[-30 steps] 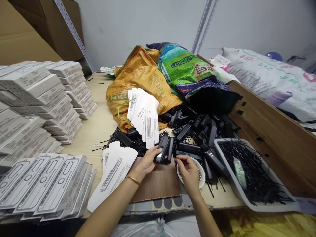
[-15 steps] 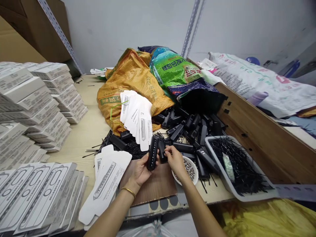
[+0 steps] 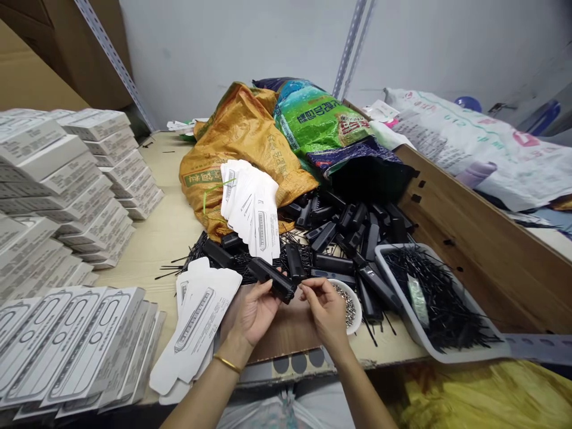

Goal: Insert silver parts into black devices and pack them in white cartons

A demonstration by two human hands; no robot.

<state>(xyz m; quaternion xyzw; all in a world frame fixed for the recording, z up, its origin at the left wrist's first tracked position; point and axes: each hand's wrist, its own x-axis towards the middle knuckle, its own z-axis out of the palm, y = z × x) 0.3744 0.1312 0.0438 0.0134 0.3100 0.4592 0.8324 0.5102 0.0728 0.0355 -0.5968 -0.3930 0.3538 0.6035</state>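
My left hand (image 3: 258, 316) grips a black oblong plastic piece (image 3: 273, 281), which tilts with its near end toward my right hand (image 3: 329, 310). The thumb and fingertips of that right hand are pinched together just beside this end; whatever is between them is too small to make out. Both hands are above a brown board (image 3: 283, 336). Another black plastic piece (image 3: 294, 262) lies just beyond my fingers. At the right hand's side stands a white bowl (image 3: 357, 322) of small shiny metal parts (image 3: 349, 305).
White printed boxes (image 3: 96, 339) are stacked at left. Flat white cartons (image 3: 201, 322) lie nearby. Beyond are black pieces (image 3: 353, 223), an orange sack (image 3: 236, 137) and a green bag (image 3: 317, 113). A tray (image 3: 406, 333) of thin black strips stands at right, by a wooden board (image 3: 482, 256).
My left hand has turned the black piece from nearly upright to a slant, its near end now to the right. My right hand has moved slightly down, close to that end. The view has shifted slightly.
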